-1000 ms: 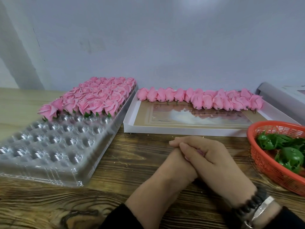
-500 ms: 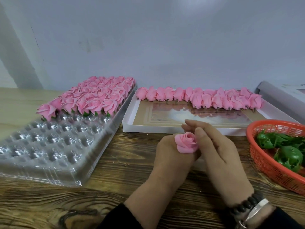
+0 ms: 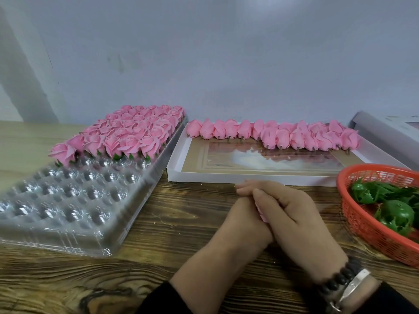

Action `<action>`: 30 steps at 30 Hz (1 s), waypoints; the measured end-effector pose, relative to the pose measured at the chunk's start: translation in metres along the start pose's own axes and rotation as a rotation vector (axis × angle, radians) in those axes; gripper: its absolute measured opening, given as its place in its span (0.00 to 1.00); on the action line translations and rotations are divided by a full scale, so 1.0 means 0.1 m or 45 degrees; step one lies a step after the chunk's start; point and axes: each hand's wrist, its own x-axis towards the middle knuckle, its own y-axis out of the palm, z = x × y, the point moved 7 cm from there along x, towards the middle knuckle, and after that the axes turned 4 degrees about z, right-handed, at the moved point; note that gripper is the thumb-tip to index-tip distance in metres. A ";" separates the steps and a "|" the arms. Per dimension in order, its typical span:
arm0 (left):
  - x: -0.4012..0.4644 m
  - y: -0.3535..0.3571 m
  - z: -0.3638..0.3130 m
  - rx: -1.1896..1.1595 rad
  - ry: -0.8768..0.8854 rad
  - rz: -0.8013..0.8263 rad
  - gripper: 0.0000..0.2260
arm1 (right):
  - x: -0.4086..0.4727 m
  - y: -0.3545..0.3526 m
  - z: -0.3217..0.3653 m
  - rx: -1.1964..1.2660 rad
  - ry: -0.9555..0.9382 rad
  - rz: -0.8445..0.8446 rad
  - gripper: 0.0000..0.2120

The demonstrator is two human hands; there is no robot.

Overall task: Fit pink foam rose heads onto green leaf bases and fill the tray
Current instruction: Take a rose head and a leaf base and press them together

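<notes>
Your clear blister tray (image 3: 68, 232) is filled with finished roses (image 3: 127, 134) at the far rows only; near cells stand vacant. Your right hand (image 3: 292, 220) and left hand (image 3: 244, 220) clasp one pink rose head (image 3: 262, 215) between them. Loose heads (image 3: 272, 134) and leaf bases (image 3: 394, 214) remain.

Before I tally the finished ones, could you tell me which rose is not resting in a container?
The rose pressed between the left hand and right hand; only a pink sliver shows.

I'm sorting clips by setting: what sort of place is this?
Probably a small craft or assembly workbench. A clear plastic tray part-filled with pink roses, a white box holding a row of rose heads, and an orange basket of green leaf bases suggest hand piecework.
</notes>
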 end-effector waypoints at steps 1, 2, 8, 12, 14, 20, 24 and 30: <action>-0.03 -0.02 0.03 -0.078 -0.052 0.032 0.11 | 0.00 0.02 0.01 -0.012 0.010 0.064 0.13; -0.06 -0.01 0.06 -0.142 -0.123 0.088 0.11 | 0.00 0.04 0.00 -0.012 0.027 0.134 0.13; -0.09 0.04 0.06 -0.049 -0.197 0.146 0.10 | -0.06 0.12 0.01 0.147 0.134 0.334 0.13; -0.06 -0.07 -0.01 -0.085 -0.026 0.023 0.11 | -0.03 -0.09 -0.03 0.503 0.134 -0.052 0.15; -0.04 -0.14 -0.02 -0.018 0.049 -0.091 0.13 | -0.03 -0.18 -0.08 0.519 0.130 -0.199 0.18; -0.02 -0.09 -0.01 0.293 0.106 -0.177 0.08 | -0.05 0.00 0.02 0.208 0.017 -0.121 0.14; -0.02 -0.05 0.02 0.210 0.053 -0.158 0.08 | -0.04 0.02 0.02 -0.014 -0.001 -0.055 0.13; -0.04 -0.02 -0.06 0.123 -0.002 0.016 0.13 | -0.01 0.06 0.07 -0.096 -0.020 0.142 0.16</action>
